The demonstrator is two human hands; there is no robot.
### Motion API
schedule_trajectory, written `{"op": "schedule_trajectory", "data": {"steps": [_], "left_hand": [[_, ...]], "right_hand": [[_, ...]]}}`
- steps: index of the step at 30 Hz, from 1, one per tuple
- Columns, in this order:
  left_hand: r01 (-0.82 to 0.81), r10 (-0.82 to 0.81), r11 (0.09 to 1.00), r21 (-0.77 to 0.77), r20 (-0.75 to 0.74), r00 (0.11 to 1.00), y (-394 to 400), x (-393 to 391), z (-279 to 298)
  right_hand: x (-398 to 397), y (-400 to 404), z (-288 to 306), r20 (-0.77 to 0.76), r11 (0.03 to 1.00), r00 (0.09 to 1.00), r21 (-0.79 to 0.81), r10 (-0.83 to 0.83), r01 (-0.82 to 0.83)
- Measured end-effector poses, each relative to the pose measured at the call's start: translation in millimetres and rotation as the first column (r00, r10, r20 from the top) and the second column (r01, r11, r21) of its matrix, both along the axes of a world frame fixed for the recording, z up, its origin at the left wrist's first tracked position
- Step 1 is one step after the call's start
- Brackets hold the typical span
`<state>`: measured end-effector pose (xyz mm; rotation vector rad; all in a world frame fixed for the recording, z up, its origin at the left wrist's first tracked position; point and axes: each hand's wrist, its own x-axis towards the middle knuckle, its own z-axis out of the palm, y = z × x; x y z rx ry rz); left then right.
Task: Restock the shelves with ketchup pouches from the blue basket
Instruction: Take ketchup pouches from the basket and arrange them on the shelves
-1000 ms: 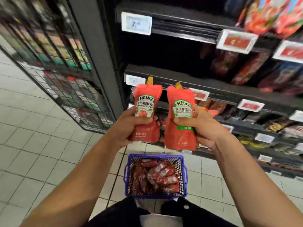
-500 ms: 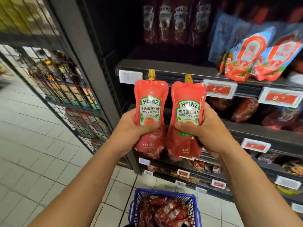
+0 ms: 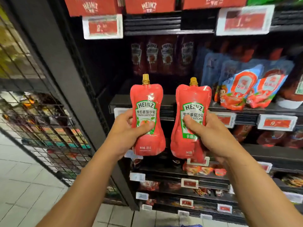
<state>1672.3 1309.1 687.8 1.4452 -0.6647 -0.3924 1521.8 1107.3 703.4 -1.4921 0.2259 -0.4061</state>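
The left hand (image 3: 126,133) grips one ketchup pouch (image 3: 147,118) and the right hand (image 3: 211,136) grips a second pouch (image 3: 190,122), both upright in front of the shelf (image 3: 167,102). Set each upright before the rear pouches (image 3: 162,54), label outward, base seated before release.

Left pouch (image 3: 147,118): "HEINZ", "TOMATO KETCHUP". Right pouch (image 3: 191,122): "HEINZ". Shelf tag (image 3: 277,122): "9".

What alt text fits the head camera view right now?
Each hand, left hand and right hand, grips an upright Heinz ketchup pouch, left pouch and right pouch, before a dark shelf holding matching pouches.
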Motion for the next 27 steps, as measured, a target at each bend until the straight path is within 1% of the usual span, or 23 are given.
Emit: {"op": "schedule_trajectory", "data": {"steps": [2, 5, 7, 9, 11, 13, 15, 16, 18, 19, 20, 22, 23, 25, 27], "left_hand": [[0.042, -0.042, 0.999, -0.009, 0.046, 0.998, 0, 19, 17], [0.078, -0.075, 0.996, -0.034, 0.095, 0.993, -7, 49, 49], [0.059, -0.058, 0.998, -0.014, 0.091, 0.994, -19, 67, 69], [0.04, -0.043, 0.999, 0.034, 0.069, 0.997, -34, 83, 85], [0.002, -0.004, 0.993, 0.118, 0.014, 1.0, -47, 96, 96], [-0.056, 0.074, 0.972, 0.228, -0.074, 0.995, -56, 108, 100], [-0.149, 0.181, 0.953, 0.264, -0.1, 0.978, -65, 122, 99], [-0.211, 0.235, 0.947, 0.244, -0.074, 0.969, -69, 130, 97], [-0.328, 0.324, 0.929, 0.172, 0.051, 0.945, -72, 144, 92], [-0.361, 0.35, 0.924, 0.127, 0.104, 0.931, -72, 151, 89], [-0.372, 0.361, 0.925, 0.075, 0.129, 0.924, -72, 156, 86], [-0.336, 0.336, 0.941, -0.029, 0.168, 0.927, -70, 165, 79], [-0.311, 0.317, 0.948, -0.062, 0.214, 0.924, -70, 167, 75], [-0.308, 0.321, 0.947, -0.091, 0.29, 0.902, -71, 171, 67], [-0.342, 0.358, 0.934, -0.106, 0.337, 0.871, -75, 173, 61]], "right_hand": [[10, 7, 11, 0.027, 0.999, 0.998, 0.004, -0.052, 0.052], [22, 15, 32, 0.065, 0.992, 0.992, -0.061, -0.104, 0.108], [29, 15, 43, 0.085, 0.983, 0.985, -0.096, -0.147, 0.155], [35, 14, 50, 0.099, 0.981, 0.981, -0.085, -0.167, 0.176], [39, 14, 54, 0.096, 0.981, 0.98, -0.071, -0.172, 0.179], [43, 14, 57, 0.094, 0.982, 0.98, -0.063, -0.174, 0.181], [49, 13, 58, 0.091, 0.978, 0.977, -0.069, -0.193, 0.199], [52, 11, 58, 0.085, 0.975, 0.976, -0.071, -0.202, 0.209], [58, 8, 59, 0.066, 0.974, 0.975, -0.067, -0.214, 0.218], [61, 7, 59, 0.057, 0.973, 0.974, -0.063, -0.218, 0.221], [64, 5, 61, 0.051, 0.972, 0.973, -0.06, -0.225, 0.228], [71, 2, 64, 0.039, 0.967, 0.969, -0.076, -0.243, 0.245], [75, 1, 66, 0.027, 0.964, 0.968, -0.085, -0.249, 0.25], [82, -3, 70, 0.004, 0.963, 0.968, -0.104, -0.251, 0.25], [91, -6, 74, -0.017, 0.961, 0.967, -0.117, -0.256, 0.252]]}}
